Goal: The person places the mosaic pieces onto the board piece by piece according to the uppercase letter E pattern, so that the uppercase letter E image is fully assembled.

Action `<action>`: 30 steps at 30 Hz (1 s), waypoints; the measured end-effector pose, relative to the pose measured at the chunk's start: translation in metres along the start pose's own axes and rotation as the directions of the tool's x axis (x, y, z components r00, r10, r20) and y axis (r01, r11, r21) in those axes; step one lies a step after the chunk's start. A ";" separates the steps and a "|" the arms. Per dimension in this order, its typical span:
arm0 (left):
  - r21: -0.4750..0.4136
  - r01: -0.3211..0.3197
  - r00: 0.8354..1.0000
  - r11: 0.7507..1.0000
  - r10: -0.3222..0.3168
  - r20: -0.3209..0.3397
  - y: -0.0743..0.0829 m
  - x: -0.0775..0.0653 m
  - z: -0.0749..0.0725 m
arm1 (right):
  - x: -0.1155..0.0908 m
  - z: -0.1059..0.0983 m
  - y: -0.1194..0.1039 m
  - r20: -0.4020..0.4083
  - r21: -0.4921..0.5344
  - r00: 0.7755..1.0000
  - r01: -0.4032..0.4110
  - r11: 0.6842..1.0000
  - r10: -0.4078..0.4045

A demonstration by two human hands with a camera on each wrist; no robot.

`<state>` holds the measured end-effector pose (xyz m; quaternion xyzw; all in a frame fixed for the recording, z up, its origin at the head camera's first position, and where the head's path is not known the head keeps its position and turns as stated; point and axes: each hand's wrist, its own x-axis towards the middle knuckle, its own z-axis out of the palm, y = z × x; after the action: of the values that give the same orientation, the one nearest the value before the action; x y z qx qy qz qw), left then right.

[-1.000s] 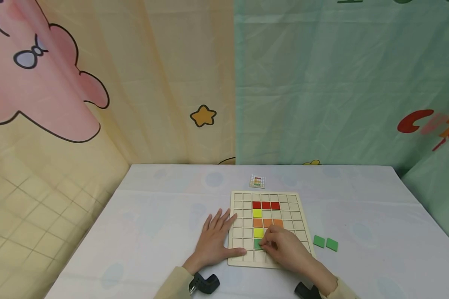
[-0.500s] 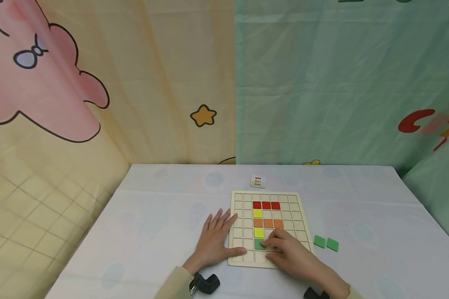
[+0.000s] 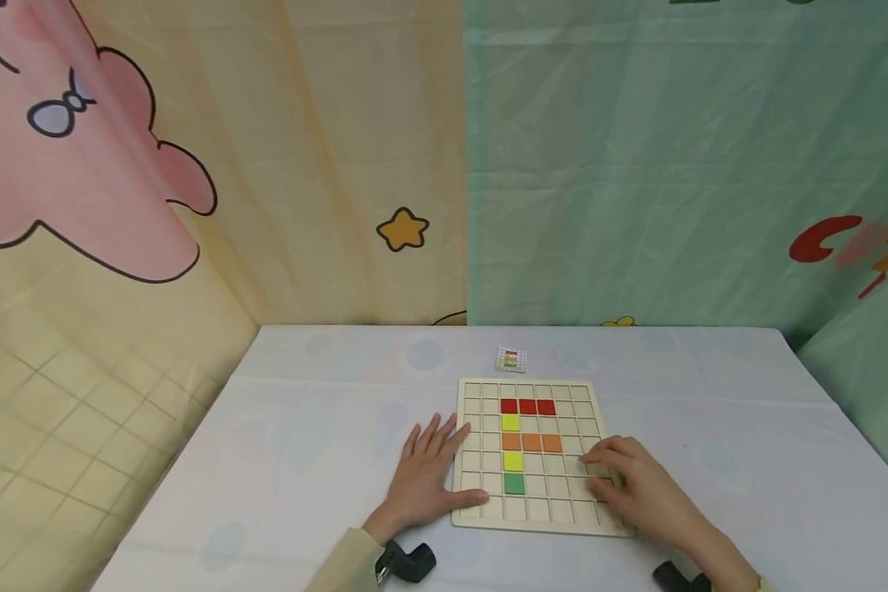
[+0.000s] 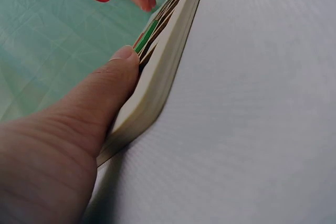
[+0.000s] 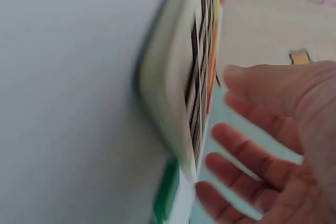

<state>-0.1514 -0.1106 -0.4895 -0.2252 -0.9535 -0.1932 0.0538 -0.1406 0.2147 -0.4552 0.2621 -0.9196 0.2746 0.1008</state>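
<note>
A wooden grid board (image 3: 540,510) lies on the table, with red tiles (image 3: 528,407), yellow tiles (image 3: 513,461), orange tiles (image 3: 532,442) and one green tile (image 3: 514,483) set in its squares. My left hand (image 3: 423,481) rests spread on the board's left side, its thumb across the lower left corner, as the left wrist view also shows. Over the right side of the board is my right hand (image 3: 640,485), fingers loosely bent and apart, holding nothing. A loose green tile (image 5: 167,190) shows beside the board's edge in the right wrist view; in the head view the right hand hides it.
A small card (image 3: 511,359) with a coloured grid pattern lies behind the board. The white table (image 3: 303,427) backs onto printed curtains (image 3: 622,164). Black wrist mounts (image 3: 407,563) sit at both wrists.
My right hand has let go of the green tile in the board's lower row and moved right, now covering the two loose green tiles in the head view. The left hand stays put.
</note>
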 end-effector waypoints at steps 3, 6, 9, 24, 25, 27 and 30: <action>0.004 0.011 1.000 1.000 -0.011 0.016 0.000 0.000 0.000 | -0.002 -0.012 0.017 0.035 -0.075 0.993 -0.114 0.991 0.117; 0.007 0.025 0.999 1.000 -0.026 0.036 0.001 0.000 -0.001 | -0.005 -0.022 0.030 0.103 -0.110 0.971 -0.205 0.973 0.216; 0.012 0.032 0.998 0.999 -0.032 0.045 0.001 0.001 -0.002 | -0.006 -0.029 0.038 0.158 -0.093 0.951 -0.254 0.963 0.266; 0.014 0.000 1.000 1.000 0.000 0.003 0.000 0.001 -0.001 | -0.010 -0.039 0.045 0.275 0.010 0.924 -0.280 0.960 0.266; 0.014 -0.003 1.000 1.000 0.003 0.000 0.000 0.000 -0.001 | -0.010 -0.039 0.044 0.270 0.001 0.924 -0.282 0.959 0.271; 0.015 -0.008 1.000 1.000 0.008 -0.003 0.000 0.000 -0.001 | -0.010 -0.037 0.043 0.258 -0.017 0.924 -0.289 0.957 0.284; 0.015 -0.007 1.000 1.000 0.007 0.001 0.000 0.001 -0.001 | -0.010 -0.033 0.041 0.228 -0.033 0.926 -0.302 0.953 0.302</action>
<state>-0.1519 -0.1109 -0.4886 -0.2284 -0.9540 -0.1858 0.0559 -0.1526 0.2671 -0.4497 0.1478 -0.9541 0.2556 -0.0505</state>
